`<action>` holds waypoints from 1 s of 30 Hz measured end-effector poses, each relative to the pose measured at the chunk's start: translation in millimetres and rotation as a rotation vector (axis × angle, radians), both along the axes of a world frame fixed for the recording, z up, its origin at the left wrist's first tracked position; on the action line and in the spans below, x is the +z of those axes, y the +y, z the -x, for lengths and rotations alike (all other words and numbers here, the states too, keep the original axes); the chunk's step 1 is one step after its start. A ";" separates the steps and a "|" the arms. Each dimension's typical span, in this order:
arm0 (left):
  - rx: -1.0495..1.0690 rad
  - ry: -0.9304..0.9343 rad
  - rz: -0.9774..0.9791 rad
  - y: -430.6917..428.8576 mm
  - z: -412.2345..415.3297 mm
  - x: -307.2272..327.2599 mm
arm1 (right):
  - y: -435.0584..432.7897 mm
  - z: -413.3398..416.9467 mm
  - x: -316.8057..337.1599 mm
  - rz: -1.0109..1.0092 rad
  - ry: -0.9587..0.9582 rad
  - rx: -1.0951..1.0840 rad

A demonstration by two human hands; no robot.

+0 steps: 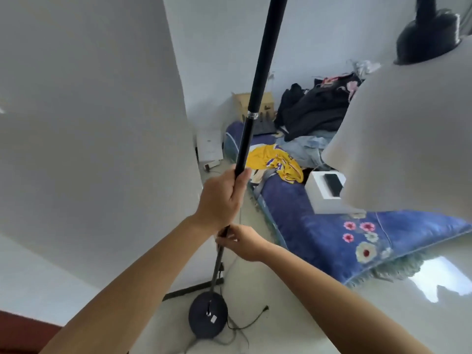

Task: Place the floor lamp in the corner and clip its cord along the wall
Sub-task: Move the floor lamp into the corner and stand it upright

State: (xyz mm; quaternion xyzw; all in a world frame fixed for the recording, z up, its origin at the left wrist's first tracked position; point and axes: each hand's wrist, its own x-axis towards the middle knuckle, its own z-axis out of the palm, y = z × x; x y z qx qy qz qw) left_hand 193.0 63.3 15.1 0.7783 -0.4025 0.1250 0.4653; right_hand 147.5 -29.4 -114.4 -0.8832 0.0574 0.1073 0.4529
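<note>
The floor lamp's black pole (260, 72) runs from the top of the view down to a round black base (208, 318) on the pale floor beside a white wall. Its white shade (408, 139) hangs large at the right, close to the camera. My left hand (222, 198) is wrapped around the pole at mid height. Just below it, my right hand (242, 242) grips the pole too. A thin black cord (251, 321) trails from the base over the floor and ends in a plug (266, 308).
A white wall (89, 123) fills the left. A blue flowered mattress (332, 231) lies on the floor to the right, with a yellow jersey (275, 159), dark clothes (311, 113) and a white box (324, 192) on it. A cardboard box (242, 103) stands at the back.
</note>
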 end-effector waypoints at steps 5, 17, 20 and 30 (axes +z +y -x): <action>-0.069 -0.091 0.138 -60.8 75.9 33.8 | -46.0 89.7 16.9 -0.001 0.039 -0.044; -0.390 -0.128 0.137 -215.5 341.4 20.7 | -174.3 375.5 1.2 0.141 -0.063 -0.351; -0.498 -0.102 0.106 -257.8 399.0 18.3 | -209.9 441.7 -1.6 0.144 -0.032 -0.486; -0.763 0.077 0.139 -418.7 517.9 13.2 | -349.6 580.9 0.6 0.158 0.058 -0.886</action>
